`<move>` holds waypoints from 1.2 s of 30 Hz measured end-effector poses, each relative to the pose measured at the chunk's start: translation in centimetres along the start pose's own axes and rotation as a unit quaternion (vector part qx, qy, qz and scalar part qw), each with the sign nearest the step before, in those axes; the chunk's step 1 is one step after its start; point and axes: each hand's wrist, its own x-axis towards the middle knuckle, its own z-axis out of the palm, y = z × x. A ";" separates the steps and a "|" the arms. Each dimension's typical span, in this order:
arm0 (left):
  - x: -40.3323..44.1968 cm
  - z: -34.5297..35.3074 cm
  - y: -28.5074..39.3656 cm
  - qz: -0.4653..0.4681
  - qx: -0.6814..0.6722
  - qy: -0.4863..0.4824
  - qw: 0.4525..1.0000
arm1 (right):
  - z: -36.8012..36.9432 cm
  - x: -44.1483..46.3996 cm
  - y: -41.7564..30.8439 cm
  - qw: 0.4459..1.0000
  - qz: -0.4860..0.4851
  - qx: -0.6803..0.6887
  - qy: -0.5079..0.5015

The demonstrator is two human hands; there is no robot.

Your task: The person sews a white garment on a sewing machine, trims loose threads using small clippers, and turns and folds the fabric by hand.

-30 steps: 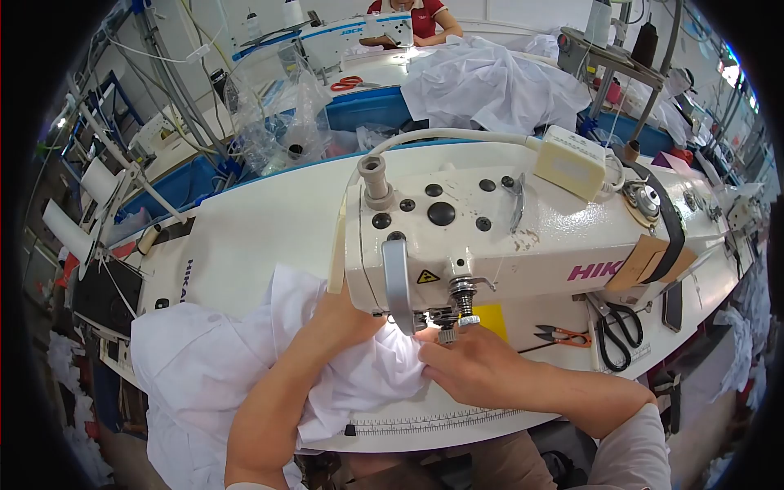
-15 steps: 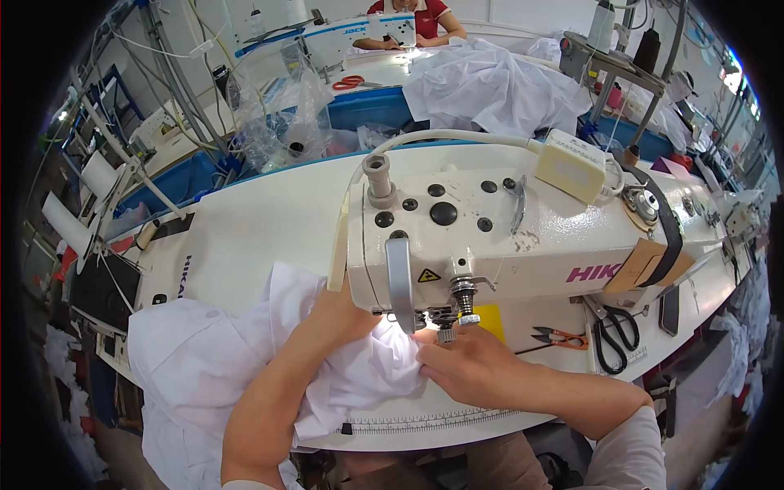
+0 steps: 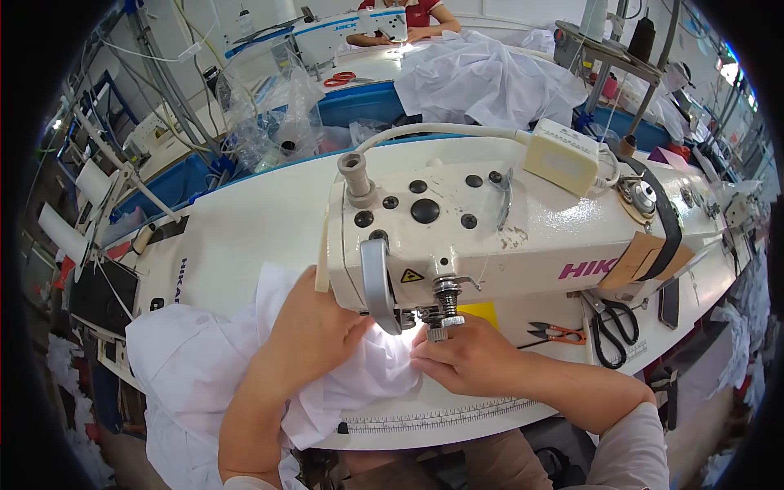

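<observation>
A white sewing machine (image 3: pixel 490 220) stands on the curved white table, its needle area lit. White cloth (image 3: pixel 196 351) lies bunched left of the needle and hangs over the front edge. My left hand (image 3: pixel 314 335) rests on the cloth left of the machine head; its fingers curl down and their tips are hidden. My right hand (image 3: pixel 465 359) is just right of and in front of the needle area, thumb and fingers pinched on the cloth edge. The needle itself is hard to make out.
Black-handled scissors (image 3: pixel 612 327), orange thread snips (image 3: pixel 559 332) and a dark phone (image 3: pixel 669 304) lie at the right. A ruler tape (image 3: pixel 441 418) runs along the front edge. Thread cones (image 3: pixel 94 184) stand left. Across the table a person (image 3: pixel 425 16) sits at another machine.
My left hand has risen and shifted slightly, with more of its back showing beside the machine head. The right hand has stayed at the cloth edge. The whole view has shifted a little.
</observation>
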 end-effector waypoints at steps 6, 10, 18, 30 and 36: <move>-0.6 2.0 0.6 -0.045 -0.021 -0.111 0.993 | 0.2 0.0 0.5 1.000 0.027 0.014 -0.005; -0.6 2.6 0.7 -0.011 0.023 -0.046 0.999 | 0.6 -0.1 1.0 0.999 0.032 0.036 0.010; -1.2 2.4 1.0 -0.149 -0.251 -0.148 0.945 | 0.3 0.6 0.4 0.989 0.146 0.024 0.004; -0.8 0.9 2.3 0.000 -0.155 -0.136 0.978 | -1.0 0.6 1.5 0.997 0.073 -0.014 0.021; -2.9 2.8 2.9 0.136 -0.047 -0.043 0.989 | -1.4 0.6 1.1 0.997 0.047 -0.001 0.064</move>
